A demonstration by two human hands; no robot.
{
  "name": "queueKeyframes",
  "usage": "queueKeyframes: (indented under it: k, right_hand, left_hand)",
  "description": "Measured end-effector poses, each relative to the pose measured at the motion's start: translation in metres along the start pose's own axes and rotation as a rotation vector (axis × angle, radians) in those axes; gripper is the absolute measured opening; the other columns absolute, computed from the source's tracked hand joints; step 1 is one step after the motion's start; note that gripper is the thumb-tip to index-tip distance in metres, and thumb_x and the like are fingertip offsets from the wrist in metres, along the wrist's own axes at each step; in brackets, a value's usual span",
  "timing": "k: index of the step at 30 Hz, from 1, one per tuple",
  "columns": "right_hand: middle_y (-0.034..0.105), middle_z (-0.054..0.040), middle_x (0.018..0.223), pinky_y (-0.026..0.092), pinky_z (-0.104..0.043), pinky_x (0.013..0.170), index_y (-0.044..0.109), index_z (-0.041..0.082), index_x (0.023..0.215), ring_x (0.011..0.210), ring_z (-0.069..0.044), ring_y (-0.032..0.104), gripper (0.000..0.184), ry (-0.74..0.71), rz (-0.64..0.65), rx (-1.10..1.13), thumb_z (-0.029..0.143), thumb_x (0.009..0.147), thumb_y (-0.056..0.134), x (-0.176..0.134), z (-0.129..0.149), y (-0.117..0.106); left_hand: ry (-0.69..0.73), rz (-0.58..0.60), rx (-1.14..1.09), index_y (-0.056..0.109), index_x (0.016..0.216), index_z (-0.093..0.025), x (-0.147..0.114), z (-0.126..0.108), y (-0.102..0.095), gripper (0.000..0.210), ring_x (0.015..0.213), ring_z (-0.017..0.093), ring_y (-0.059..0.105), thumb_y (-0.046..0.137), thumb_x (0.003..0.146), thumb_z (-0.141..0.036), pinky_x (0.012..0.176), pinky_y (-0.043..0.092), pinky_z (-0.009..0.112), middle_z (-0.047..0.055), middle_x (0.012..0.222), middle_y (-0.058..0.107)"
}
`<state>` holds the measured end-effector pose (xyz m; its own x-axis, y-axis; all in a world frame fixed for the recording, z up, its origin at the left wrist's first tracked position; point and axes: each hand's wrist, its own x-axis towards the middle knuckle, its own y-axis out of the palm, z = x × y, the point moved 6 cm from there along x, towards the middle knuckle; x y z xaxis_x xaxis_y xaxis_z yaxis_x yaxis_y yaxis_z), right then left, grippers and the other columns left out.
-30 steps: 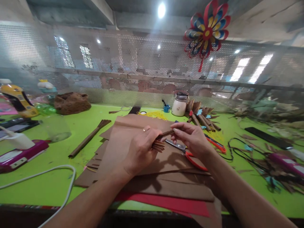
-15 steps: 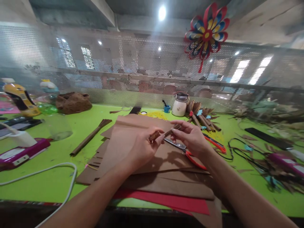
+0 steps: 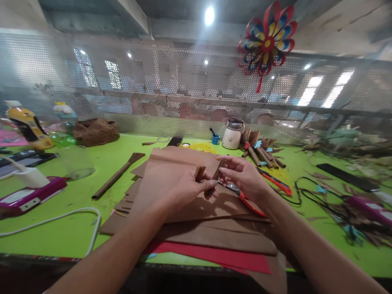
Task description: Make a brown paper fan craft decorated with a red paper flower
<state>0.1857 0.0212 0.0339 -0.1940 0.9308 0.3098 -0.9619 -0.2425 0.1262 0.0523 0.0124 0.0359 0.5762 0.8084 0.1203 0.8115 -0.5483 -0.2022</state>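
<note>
Left hand [image 3: 186, 188], fingers curled and thumb pressed in, grips a bundle of narrow brown paper strips [image 3: 200, 172] above the middle of a stack of flat brown paper sheets [image 3: 174, 163]. The right hand [image 3: 240, 174] pinches a group of strips between thumb and fingertips, likely steadied by the left's firm grip; whether all the strips join into one piece, the fingers hide. Metal scissors with orange-red handles [image 3: 251, 206] lie on the stack under the right hand, seemingly for quick reach. An orange-and-black plastic cutter [image 3: 275, 182] rests right of the stack. Left of it lies a brown paper tube with a fringed end [image 3: 114, 178], perhaps kept apart so nothing crushes it. Beyond the stack's far right corner, similar brown tubes with blue and red scraps [image 3: 263, 156] sit heaped, as if set aside.
</note>
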Motion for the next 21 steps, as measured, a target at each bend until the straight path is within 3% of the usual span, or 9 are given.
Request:
queueKeyframes:
  k: [21]
  right_hand:
    - [0.063, -0.0027, 0.076, 0.047, -0.026, 0.055, 0.059, 0.016, 0.109, 0.061, -0.012, 0.059, 0.046, 0.03, 0.026, 0.093, 0.024, 0.065, 0.072, 0.0003, 0.0009, 0.0014]
  left_hand:
    - [-0.01, 0.037, -0.033, 0.062, 0.079, -0.014, 0.0013, 0.0036, -0.0027, 0.024, 0.057, 0.009, 0.051, 0.051, 0.082, -0.034, 0.048, 0.029, 0.021, 0.004, 0.067, 0.065]
